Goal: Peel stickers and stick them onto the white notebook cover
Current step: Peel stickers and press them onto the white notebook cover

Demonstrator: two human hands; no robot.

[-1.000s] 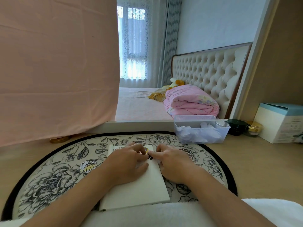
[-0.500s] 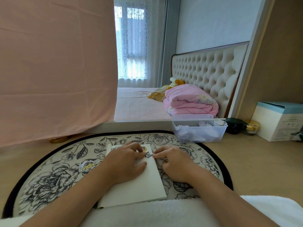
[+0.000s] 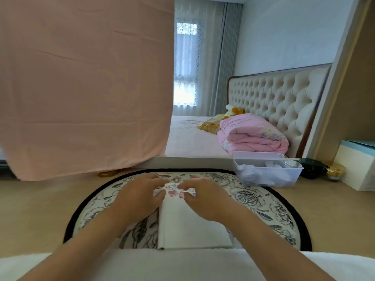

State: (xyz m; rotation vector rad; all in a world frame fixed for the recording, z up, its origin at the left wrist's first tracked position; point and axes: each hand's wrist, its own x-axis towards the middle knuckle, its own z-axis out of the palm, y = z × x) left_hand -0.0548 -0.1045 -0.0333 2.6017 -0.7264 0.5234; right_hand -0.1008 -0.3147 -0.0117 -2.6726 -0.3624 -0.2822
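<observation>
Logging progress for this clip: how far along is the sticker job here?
Done: no sticker shows on the visible part of the white notebook cover; its far end is hidden. In hand: left hand and right hand pinch the sticker sheet. Left: peeling and sticking.

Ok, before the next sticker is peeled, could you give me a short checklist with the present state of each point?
1. Sticker sheet held at both ends: ok, left hand and right hand pinch it.
2. White notebook flat on the floral mat: ok.
3. Bare cover space for a sticker: ok.
4. Sheet has stickers on it: ok, a pink heart shows.
5. A sticker edge already lifted: cannot tell.
</observation>
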